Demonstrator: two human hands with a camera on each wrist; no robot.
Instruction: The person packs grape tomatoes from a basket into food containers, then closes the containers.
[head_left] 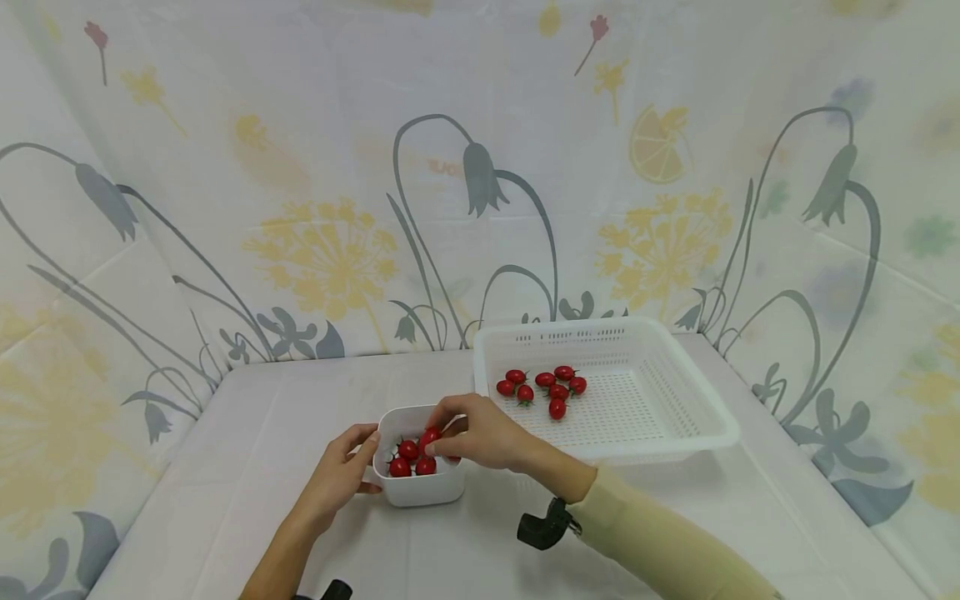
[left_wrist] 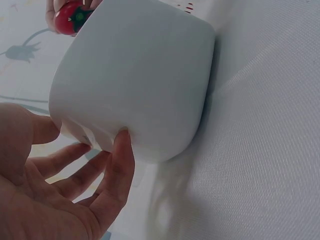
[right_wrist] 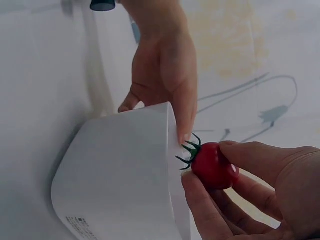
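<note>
Right hand (head_left: 480, 433) pinches tomato (right_wrist: 214, 165); left hand (head_left: 337, 475) steadies bowl (head_left: 417, 487).

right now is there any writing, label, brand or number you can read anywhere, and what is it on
None can be read.
Small white container: faint dark print on its lower wall in the right wrist view, too small and blurred to read.
Floral backdrop: a faint orange mark near the grey flower in the head view, too blurred to read.
White basket and cherry tomato: no text shows.
</note>
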